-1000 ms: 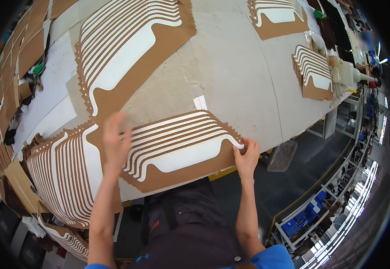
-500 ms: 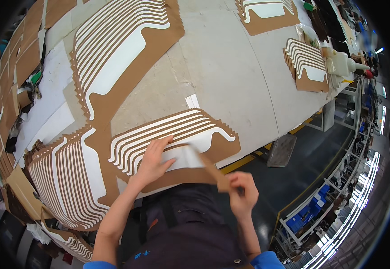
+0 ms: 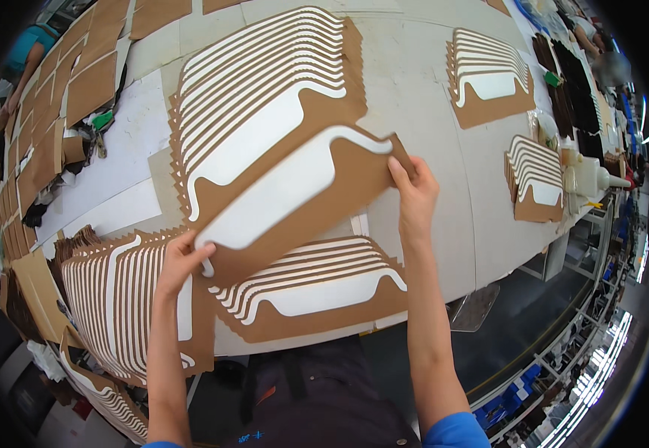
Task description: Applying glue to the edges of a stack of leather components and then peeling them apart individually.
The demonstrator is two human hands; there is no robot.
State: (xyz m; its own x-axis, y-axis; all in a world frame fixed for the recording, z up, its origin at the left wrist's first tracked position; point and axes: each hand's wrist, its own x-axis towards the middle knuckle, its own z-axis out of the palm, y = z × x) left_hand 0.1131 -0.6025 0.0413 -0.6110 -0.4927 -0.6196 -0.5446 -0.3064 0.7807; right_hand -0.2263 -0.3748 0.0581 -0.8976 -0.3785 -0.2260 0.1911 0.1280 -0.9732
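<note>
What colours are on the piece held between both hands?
The piece is brown with a white area; the head view shows it best.

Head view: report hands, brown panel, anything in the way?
Left hand and right hand gripping opposite ends of brown panel. Panel slants up rightward in view. Near stack partly hidden; no obstruction seen.

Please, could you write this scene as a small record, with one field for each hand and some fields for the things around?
Brown piece: bears a white shape; slanted, right end farther from the person
Left hand: grips its left end, thumb on top
Right hand: grips its right end
Near row: overlapping similar pieces, partly hidden
Far row: overlapping similar pieces
Contact of held piece with rows: cannot tell
Table: grey
Table's right side: whitish bottle
</note>
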